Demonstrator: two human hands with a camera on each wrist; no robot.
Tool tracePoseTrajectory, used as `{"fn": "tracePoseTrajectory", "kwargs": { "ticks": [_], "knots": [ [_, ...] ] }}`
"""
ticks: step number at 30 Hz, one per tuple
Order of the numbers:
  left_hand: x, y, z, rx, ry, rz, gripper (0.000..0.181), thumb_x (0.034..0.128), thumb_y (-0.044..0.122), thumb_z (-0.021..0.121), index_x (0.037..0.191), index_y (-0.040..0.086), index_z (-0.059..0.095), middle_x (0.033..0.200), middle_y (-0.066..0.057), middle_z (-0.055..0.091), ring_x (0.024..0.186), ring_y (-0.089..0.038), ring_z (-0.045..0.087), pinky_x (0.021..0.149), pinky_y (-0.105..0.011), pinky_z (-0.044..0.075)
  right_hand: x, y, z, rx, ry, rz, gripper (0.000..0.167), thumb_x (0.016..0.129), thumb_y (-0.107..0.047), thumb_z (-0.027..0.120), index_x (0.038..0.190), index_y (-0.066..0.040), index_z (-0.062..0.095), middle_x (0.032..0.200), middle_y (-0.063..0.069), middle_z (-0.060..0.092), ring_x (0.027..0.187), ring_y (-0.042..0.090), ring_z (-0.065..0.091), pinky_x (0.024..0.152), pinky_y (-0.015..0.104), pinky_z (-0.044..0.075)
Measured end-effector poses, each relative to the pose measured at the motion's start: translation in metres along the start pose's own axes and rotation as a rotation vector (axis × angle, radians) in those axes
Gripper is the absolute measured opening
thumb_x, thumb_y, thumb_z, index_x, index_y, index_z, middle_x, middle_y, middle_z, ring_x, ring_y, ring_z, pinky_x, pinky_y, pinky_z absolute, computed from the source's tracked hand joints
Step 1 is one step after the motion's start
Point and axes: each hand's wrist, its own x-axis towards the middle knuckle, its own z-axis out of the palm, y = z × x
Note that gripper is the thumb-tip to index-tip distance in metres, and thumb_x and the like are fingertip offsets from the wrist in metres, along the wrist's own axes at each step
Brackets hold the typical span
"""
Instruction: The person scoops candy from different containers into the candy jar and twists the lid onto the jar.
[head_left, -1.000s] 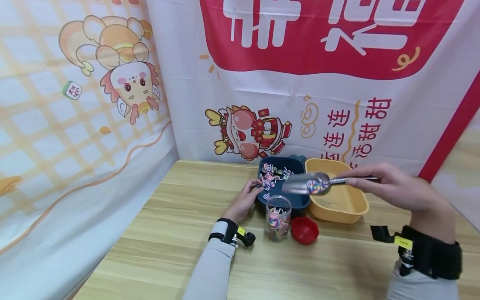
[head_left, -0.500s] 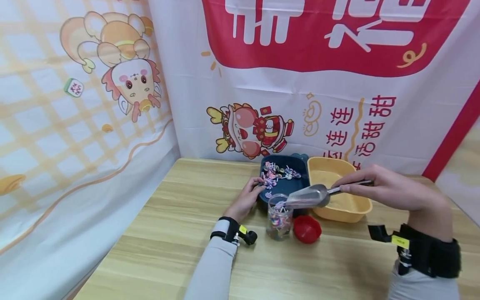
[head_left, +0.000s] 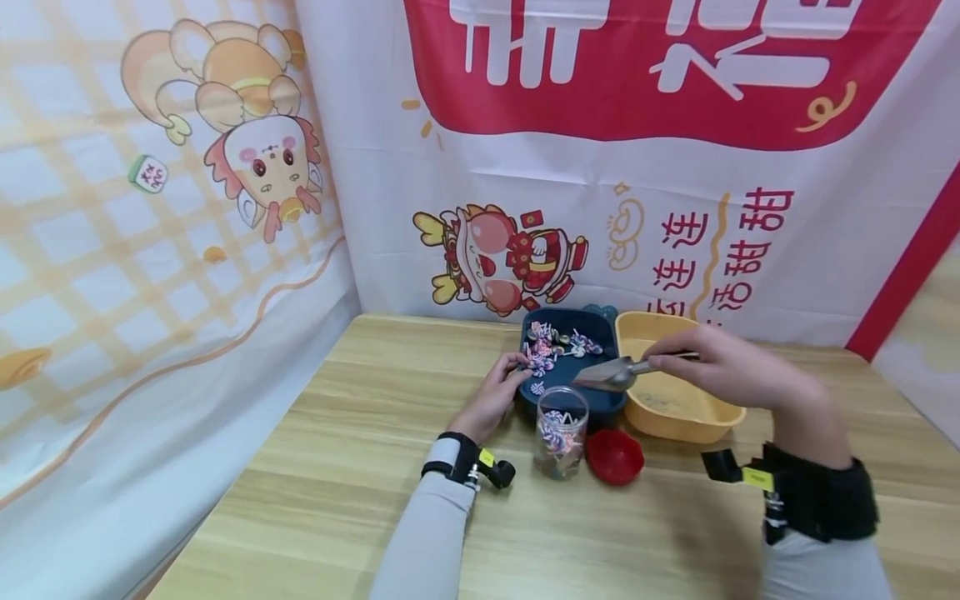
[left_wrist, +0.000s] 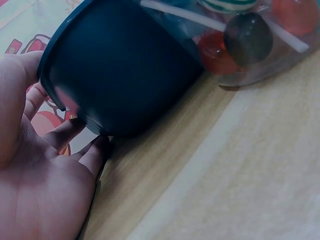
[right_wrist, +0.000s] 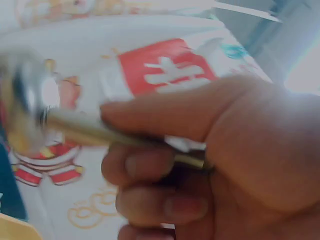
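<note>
My right hand [head_left: 701,367] grips the handle of a metal scoop [head_left: 611,375], whose blade hangs over the near right part of a dark blue bin [head_left: 570,317]. In the right wrist view fingers and thumb wrap the handle, and the scoop's metal end [right_wrist: 27,95] is blurred. My left hand [head_left: 491,400] holds the bin's left side; the left wrist view has the thumb at its rim and fingertips against its outer wall [left_wrist: 120,65]. Several wrapped lollipops [head_left: 542,354] lie in the bin. Before it stands a clear jar [head_left: 561,433] with lollipops inside and its top uncovered.
A red scalloped lid or dish [head_left: 615,457] rests right of the jar. A yellow bin [head_left: 678,425] adjoins the blue one, partly behind my right hand. Printed cloth [head_left: 637,167] hangs along the back edge of the wooden table [head_left: 337,433].
The scoop, loaded with lollipops a second ago, tipped at the jar's mouth and then rose back over the blue bin. The jar's lollipops stand fuller. The left hand stayed put.
</note>
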Motion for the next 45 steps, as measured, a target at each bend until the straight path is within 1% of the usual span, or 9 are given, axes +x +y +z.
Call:
{"fn": "tracePoseTrajectory", "kwargs": {
  "ticks": [6, 10, 16, 20, 24, 27, 32, 36, 45],
  "knots": [
    [-0.001, -0.001, -0.001, -0.006, 0.013, -0.002, 0.032, 0.1063, 0.021, 0.054, 0.135, 0.007, 0.048, 0.146, -0.01, 0.042, 0.132, -0.031, 0.048, 0.109, -0.041, 0.039, 0.032, 0.006, 0.025, -0.079, -0.087, 0.082, 0.019, 0.103, -0.014, 0.06, 0.109, -0.006, 0.076, 0.085, 0.0, 0.065, 0.073, 0.017, 0.054, 0.065, 0.03, 0.045],
    [-0.003, -0.001, 0.0, 0.0, 0.008, -0.012, 0.032, 0.1063, 0.021, 0.054, 0.135, 0.008, 0.049, 0.144, -0.01, 0.043, 0.132, -0.032, 0.048, 0.104, -0.037, 0.04, 0.045, 0.012, 0.04, -0.111, -0.144, 0.071, 0.019, 0.103, -0.012, 0.059, 0.107, -0.007, 0.077, 0.087, -0.001, 0.068, 0.076, 0.015, 0.055, 0.069, 0.032, 0.047],
    [-0.002, 0.001, 0.001, -0.014, 0.02, 0.035, 0.032, 0.1054, 0.02, 0.054, 0.133, 0.004, 0.049, 0.141, -0.01, 0.045, 0.13, -0.03, 0.048, 0.106, -0.038, 0.038, 0.068, 0.01, 0.065, -0.147, -0.179, 0.088, 0.024, 0.104, -0.013, 0.057, 0.117, -0.004, 0.075, 0.098, 0.003, 0.071, 0.08, 0.017, 0.058, 0.079, 0.038, 0.053],
    [-0.001, 0.0, 0.001, -0.007, 0.019, 0.032, 0.032, 0.1048, 0.021, 0.056, 0.133, 0.006, 0.05, 0.141, -0.009, 0.046, 0.13, -0.027, 0.046, 0.11, -0.041, 0.035, 0.08, 0.011, 0.084, -0.223, -0.153, 0.138, 0.028, 0.105, -0.014, 0.053, 0.122, -0.002, 0.071, 0.1, 0.006, 0.071, 0.083, 0.019, 0.06, 0.082, 0.043, 0.054],
    [-0.002, 0.0, 0.002, 0.005, 0.019, 0.024, 0.028, 0.1049, 0.023, 0.056, 0.13, 0.011, 0.052, 0.141, -0.008, 0.047, 0.131, -0.026, 0.045, 0.112, -0.043, 0.034, 0.085, 0.018, 0.098, -0.285, -0.085, 0.21, 0.024, 0.105, -0.016, 0.05, 0.109, -0.006, 0.071, 0.083, 0.003, 0.063, 0.075, 0.019, 0.058, 0.07, 0.04, 0.049],
    [-0.002, 0.003, 0.004, 0.01, 0.022, 0.04, 0.026, 0.1049, 0.023, 0.057, 0.129, 0.013, 0.053, 0.143, -0.009, 0.046, 0.133, -0.027, 0.045, 0.113, -0.043, 0.034, 0.09, 0.024, 0.105, -0.31, -0.039, 0.259, 0.022, 0.105, -0.016, 0.048, 0.098, -0.008, 0.068, 0.079, 0.005, 0.06, 0.071, 0.021, 0.057, 0.065, 0.039, 0.046],
    [-0.001, 0.003, 0.004, 0.011, 0.015, 0.048, 0.024, 0.1051, 0.021, 0.056, 0.127, 0.013, 0.053, 0.146, -0.009, 0.044, 0.133, -0.026, 0.046, 0.112, -0.04, 0.035, 0.095, 0.033, 0.119, -0.348, -0.002, 0.314, 0.022, 0.106, -0.018, 0.048, 0.104, -0.004, 0.065, 0.081, 0.008, 0.061, 0.071, 0.023, 0.057, 0.061, 0.038, 0.046],
    [0.0, -0.002, 0.003, 0.014, 0.006, 0.035, 0.024, 0.1052, 0.022, 0.056, 0.128, 0.014, 0.053, 0.147, -0.008, 0.044, 0.132, -0.026, 0.046, 0.111, -0.04, 0.035, 0.095, 0.04, 0.13, -0.34, -0.009, 0.325, 0.019, 0.106, -0.018, 0.049, 0.105, -0.004, 0.062, 0.08, 0.007, 0.058, 0.07, 0.023, 0.055, 0.06, 0.037, 0.045],
    [-0.002, -0.001, 0.0, 0.009, 0.011, 0.047, 0.029, 0.106, 0.021, 0.054, 0.131, 0.009, 0.05, 0.147, -0.009, 0.043, 0.133, -0.027, 0.048, 0.113, -0.044, 0.037, 0.098, 0.047, 0.133, -0.336, 0.002, 0.246, 0.01, 0.102, -0.014, 0.052, 0.097, -0.008, 0.058, 0.085, 0.006, 0.058, 0.075, 0.023, 0.054, 0.064, 0.039, 0.044]
  ]
}}
